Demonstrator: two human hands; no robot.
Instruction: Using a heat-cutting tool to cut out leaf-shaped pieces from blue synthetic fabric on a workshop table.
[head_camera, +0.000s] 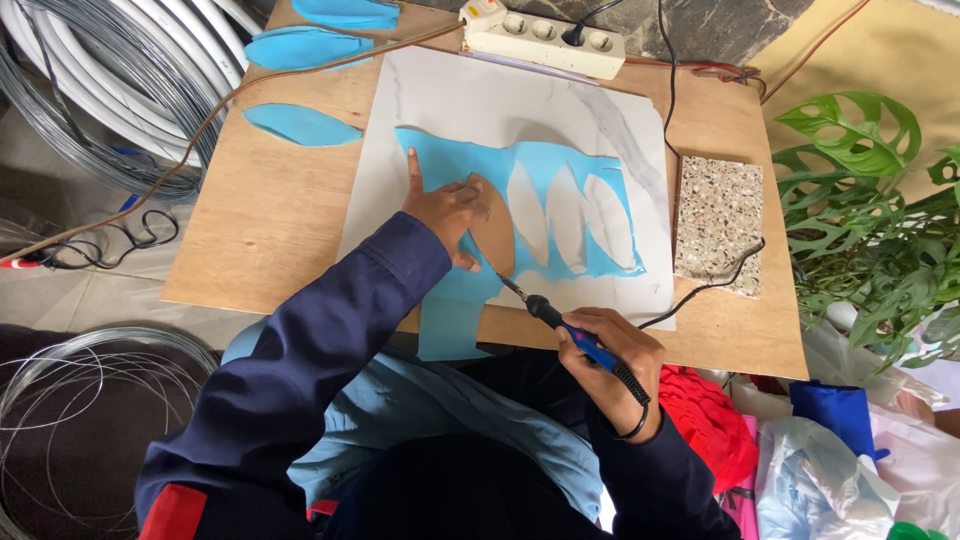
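Right hand (612, 345) low centre-right, fingers wrapped round blue-handled hot cutting tool (585, 345), tip at lower end of brown leaf template (493, 238). Left hand (445, 208) mid-frame, flat and spread, pressing template onto blue foam sheet (545, 165). Leaf-shaped holes already in sheet, right of template. Sheet lies on white marbled board (480, 100). Speckled stone slab (718, 222) at right. Cut blue leaves (300, 124) upper left; power strip (545, 38) top centre.
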